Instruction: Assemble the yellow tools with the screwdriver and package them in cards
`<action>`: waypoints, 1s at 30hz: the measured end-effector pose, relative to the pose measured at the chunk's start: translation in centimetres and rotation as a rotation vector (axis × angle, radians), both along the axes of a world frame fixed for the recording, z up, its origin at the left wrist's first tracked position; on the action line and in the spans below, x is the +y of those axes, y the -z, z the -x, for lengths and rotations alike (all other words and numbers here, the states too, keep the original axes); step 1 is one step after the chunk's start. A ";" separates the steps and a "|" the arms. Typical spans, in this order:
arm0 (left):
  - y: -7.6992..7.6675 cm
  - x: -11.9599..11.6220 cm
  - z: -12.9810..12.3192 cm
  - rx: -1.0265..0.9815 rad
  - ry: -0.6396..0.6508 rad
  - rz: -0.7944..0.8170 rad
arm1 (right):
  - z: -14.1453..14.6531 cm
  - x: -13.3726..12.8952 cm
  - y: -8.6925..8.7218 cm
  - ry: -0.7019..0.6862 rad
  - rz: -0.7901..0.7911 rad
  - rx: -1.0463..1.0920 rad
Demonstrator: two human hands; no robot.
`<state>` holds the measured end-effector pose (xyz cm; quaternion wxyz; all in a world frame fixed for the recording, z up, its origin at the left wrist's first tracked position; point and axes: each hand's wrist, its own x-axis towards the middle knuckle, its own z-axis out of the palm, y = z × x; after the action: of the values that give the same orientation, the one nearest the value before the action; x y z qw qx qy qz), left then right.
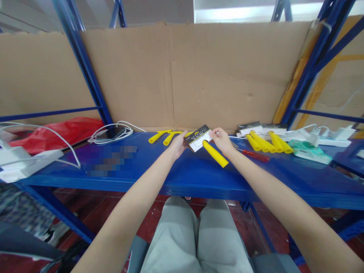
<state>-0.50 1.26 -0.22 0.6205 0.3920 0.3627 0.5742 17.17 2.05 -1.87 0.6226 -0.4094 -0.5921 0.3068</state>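
Observation:
Between my hands, above the blue bench, is a black-and-white printed card [198, 138] with a yellow tube-shaped handle [216, 154] sticking out below it toward me. My left hand [178, 144] pinches the card's left edge. My right hand [221, 139] is closed at the card's right edge, by the top of the yellow handle; its fingertips are small in view. Behind my left hand lie several yellow pieces [167, 137]. To the right of my right hand, more yellow handles [264, 144] lie beside several printed cards [250, 128].
A red-handled screwdriver [256, 155] lies right of my right forearm, near a green-and-white packet [309, 151] and a white power strip [335, 141]. At left are a coiled white cable [113, 133], a red bag [65, 132] and another power strip [31, 165]. Cardboard [210, 76] stands behind.

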 end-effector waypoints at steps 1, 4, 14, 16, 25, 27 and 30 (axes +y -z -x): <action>0.0 0.1 0.0 0.002 -0.003 0.002 | 0.0 -0.1 0.0 -0.003 0.000 0.009; 0.2 0.2 0.0 0.031 0.005 -0.017 | 0.0 -0.1 0.1 -0.008 -0.007 0.023; 0.1 -0.3 0.4 0.117 0.108 -0.055 | -0.2 0.6 0.2 0.085 -0.038 0.041; 0.1 -0.4 0.4 0.131 0.122 -0.063 | -0.2 0.7 0.2 0.088 -0.029 0.061; 0.5 -0.2 0.5 0.201 0.188 -0.074 | -0.5 1.1 0.1 0.072 0.003 0.120; 0.5 -0.2 0.5 0.230 0.220 -0.074 | -0.7 1.0 0.0 0.051 0.011 0.125; 0.4 -0.4 0.5 0.256 0.262 -0.090 | -0.8 0.8 -0.2 0.017 0.020 0.144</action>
<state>-1.04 0.83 -0.65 0.6206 0.5330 0.3586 0.4497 18.00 2.86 -1.67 0.6620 -0.3976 -0.5392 0.3360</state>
